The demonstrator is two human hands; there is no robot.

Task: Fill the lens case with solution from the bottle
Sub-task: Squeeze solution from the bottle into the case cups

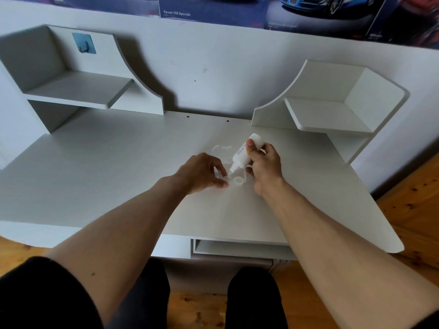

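A small white solution bottle [244, 154] is tipped nozzle-down in my right hand [264, 166], which grips its body. Its tip points down-left onto the clear lens case [238, 181] lying on the white desk [118, 174]. My left hand [202, 173] rests at the case's left end, thumb and fingers pinching its left well, which they partly hide. The right well shows as a pale ring. A clear plastic piece [222, 150], perhaps the case's lid or packaging, lies just behind the hands.
White shelf units stand at the desk's back left [78, 89] and back right [332, 112]. A blue hook [84, 43] hangs on the left unit. Car posters [213, 8] line the wall. An open slot [237, 248] sits under the desk's front edge; wooden floor [413, 210] lies to the right.
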